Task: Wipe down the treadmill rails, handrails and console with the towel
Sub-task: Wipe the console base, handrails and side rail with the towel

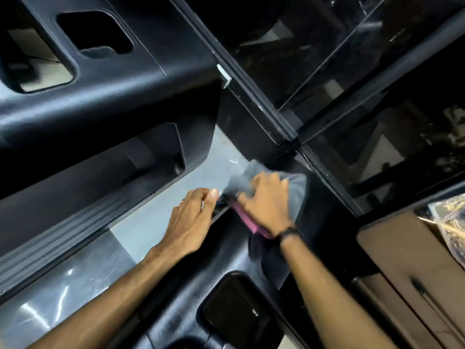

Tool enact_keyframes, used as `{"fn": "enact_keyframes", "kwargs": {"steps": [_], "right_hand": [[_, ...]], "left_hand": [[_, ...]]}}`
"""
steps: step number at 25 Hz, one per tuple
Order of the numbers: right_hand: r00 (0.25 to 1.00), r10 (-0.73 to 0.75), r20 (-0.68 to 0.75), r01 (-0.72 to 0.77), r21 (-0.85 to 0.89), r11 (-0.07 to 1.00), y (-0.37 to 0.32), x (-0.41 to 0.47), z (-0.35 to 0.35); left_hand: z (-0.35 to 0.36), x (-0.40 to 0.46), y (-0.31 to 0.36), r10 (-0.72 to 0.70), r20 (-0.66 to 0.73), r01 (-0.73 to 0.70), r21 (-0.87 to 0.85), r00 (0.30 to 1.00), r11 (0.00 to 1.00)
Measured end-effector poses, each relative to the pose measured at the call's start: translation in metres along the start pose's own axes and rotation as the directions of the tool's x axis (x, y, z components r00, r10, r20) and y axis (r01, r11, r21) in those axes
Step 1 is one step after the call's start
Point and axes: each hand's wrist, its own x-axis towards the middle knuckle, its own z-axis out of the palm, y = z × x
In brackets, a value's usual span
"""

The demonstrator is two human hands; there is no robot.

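My right hand (266, 202) presses a grey towel (297, 190) with a pink edge (247, 219) onto the black treadmill console (234, 258), near its far corner. The fingers are spread flat over the cloth and the image is blurred around them. My left hand (193, 217) rests on the console's edge just left of the towel, thumb up, fingers curled over the rim. A black band sits on my right wrist. A dark recessed tray (234, 311) lies in the console below my arms.
A second black treadmill console (105, 79) with cut-out pockets fills the upper left. Dark glass panels with black frames (297, 132) stand at the right. Grey floor (156, 222) shows between the machines. A brown cabinet (412, 268) is at the lower right.
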Motion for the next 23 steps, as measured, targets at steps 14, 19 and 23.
{"fn": "enact_keyframes", "kwargs": {"steps": [14, 19, 23], "right_hand": [[0.973, -0.193, 0.124, 0.200, -0.042, 0.979, 0.006, 0.016, 0.014], [0.976, 0.079, 0.201, -0.006, -0.336, 0.942, 0.039, 0.134, 0.010], [0.885, -0.301, 0.354, 0.396, -0.235, 0.888, -0.018, 0.058, 0.033]], "left_hand": [[0.021, 0.059, -0.008, 0.067, 0.099, -0.061, -0.064, 0.993, 0.996], [0.007, 0.063, -0.018, 0.019, 0.078, -0.012, -0.091, 0.997, 0.996], [0.006, 0.069, -0.025, -0.011, 0.056, 0.018, -0.137, 0.998, 0.990]]}}
